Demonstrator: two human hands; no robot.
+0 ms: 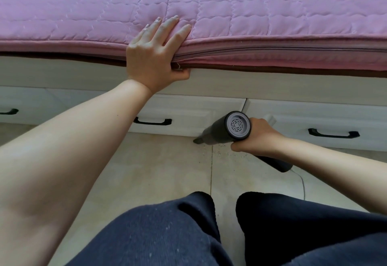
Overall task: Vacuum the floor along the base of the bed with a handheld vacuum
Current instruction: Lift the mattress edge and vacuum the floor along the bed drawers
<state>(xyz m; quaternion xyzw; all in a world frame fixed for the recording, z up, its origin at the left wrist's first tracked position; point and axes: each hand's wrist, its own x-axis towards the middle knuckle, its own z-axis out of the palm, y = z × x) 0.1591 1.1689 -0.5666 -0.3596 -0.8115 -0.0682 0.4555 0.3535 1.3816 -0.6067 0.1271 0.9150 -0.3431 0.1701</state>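
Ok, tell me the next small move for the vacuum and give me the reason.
Probably sweep the nozzle rightward along the drawer base. The right hand grips the handheld vacuum with its tip at the bed's foot, and specks of grit lie on the tile just right of it, apparently not yet picked up.

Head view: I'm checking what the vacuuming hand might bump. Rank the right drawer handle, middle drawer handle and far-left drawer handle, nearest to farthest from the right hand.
1. Right drawer handle: just right of the right hand.
2. Middle drawer handle: to its left, past the vacuum nozzle.
3. Far-left drawer handle: at the left edge.
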